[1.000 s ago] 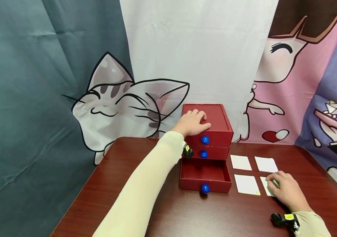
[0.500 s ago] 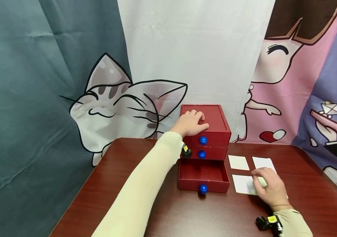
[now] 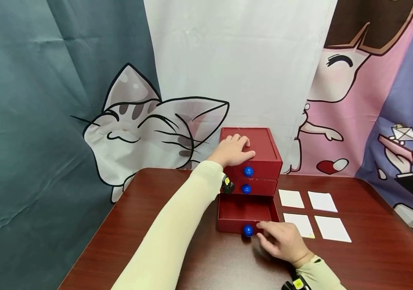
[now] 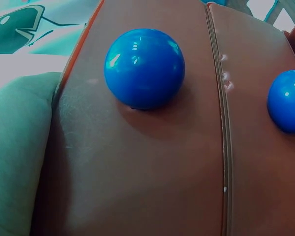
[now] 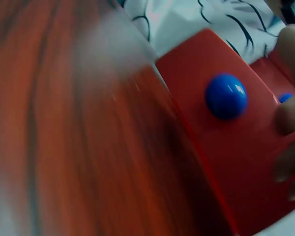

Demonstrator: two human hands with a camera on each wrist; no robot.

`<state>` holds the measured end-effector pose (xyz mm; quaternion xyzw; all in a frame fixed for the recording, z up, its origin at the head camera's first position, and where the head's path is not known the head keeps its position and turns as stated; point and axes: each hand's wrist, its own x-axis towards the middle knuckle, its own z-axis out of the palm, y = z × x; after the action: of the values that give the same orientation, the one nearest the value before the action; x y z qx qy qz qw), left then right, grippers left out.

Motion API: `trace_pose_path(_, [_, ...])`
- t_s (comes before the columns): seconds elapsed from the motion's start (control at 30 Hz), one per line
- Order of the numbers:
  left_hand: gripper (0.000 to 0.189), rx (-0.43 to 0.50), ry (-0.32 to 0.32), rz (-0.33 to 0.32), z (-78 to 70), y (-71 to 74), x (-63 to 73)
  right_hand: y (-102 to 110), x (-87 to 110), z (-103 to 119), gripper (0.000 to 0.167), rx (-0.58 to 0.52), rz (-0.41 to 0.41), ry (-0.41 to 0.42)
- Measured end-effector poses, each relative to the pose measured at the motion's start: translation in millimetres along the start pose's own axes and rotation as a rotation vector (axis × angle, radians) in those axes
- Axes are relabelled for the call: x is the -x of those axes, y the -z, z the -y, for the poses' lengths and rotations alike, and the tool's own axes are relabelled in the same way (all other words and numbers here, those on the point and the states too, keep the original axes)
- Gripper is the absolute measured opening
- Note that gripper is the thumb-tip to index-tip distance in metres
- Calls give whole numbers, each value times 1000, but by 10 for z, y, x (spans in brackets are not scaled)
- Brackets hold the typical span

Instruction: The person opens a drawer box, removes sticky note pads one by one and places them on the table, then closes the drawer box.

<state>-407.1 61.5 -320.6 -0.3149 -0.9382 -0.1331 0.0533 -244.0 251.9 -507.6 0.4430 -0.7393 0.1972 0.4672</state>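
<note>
A red drawer box (image 3: 264, 170) with blue ball knobs stands on the table. My left hand (image 3: 231, 151) rests on its top near the left front edge. In the left wrist view, the top drawer's blue knob (image 4: 145, 69) shows close up beside part of that hand. The bottom drawer (image 3: 233, 226) is pulled out, with its bare red floor showing. My right hand (image 3: 282, 242) is at the right of that drawer's front, close to its blue knob (image 3: 248, 230), fingers loosely bent and holding nothing. Whether its fingertips touch the drawer I cannot tell.
Several white square paper pads, such as the near right pad (image 3: 333, 228) and the far left pad (image 3: 291, 199), lie right of the drawer box on the brown table (image 3: 119, 241). A printed curtain (image 3: 246, 72) hangs behind the table.
My right hand has moved left from the near right paper pad, across the near left pad, to the bottom drawer's front. My left hand stays on the drawer box.
</note>
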Motion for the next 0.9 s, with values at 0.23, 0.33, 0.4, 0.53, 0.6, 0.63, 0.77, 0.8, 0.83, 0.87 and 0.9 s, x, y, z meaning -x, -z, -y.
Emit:
trace_pose_path(0.23, [39,-4,-1,-1,-28,10,-7,-180,20,135,28,75,293,-206])
trace_pose_path(0.33, [39,-4,0,-2,-26,0,-9,-238,39,157,34,78,312,-242])
trace_pose_path(0.4, [39,3,0,-8,-23,-6,-6,-271,52,157,35,70,295,-246])
trace_pose_path(0.53, [38,12,0,-8,-17,-7,8,-316,56,145,32,31,256,-240])
trace_pose_path(0.6, [38,10,-3,-4,-20,-3,11,-332,47,135,31,30,249,-243])
trace_pose_path(0.63, [37,9,-2,-3,-23,-1,10,-341,42,127,31,35,248,-246])
trace_pose_path(0.77, [38,0,-2,1,-32,10,0,-390,19,86,34,79,235,-255])
trace_pose_path(0.8, [39,-5,1,6,-30,12,-5,-404,15,76,34,86,229,-255])
trace_pose_path(0.83, [39,-8,1,9,-29,11,-8,-418,11,66,34,93,224,-255])
trace_pose_path(0.87, [39,-11,1,10,-28,11,-11,-432,7,57,34,98,219,-257])
trace_pose_path(0.9, [40,-13,0,11,-28,12,-12,-445,4,47,34,102,214,-259])
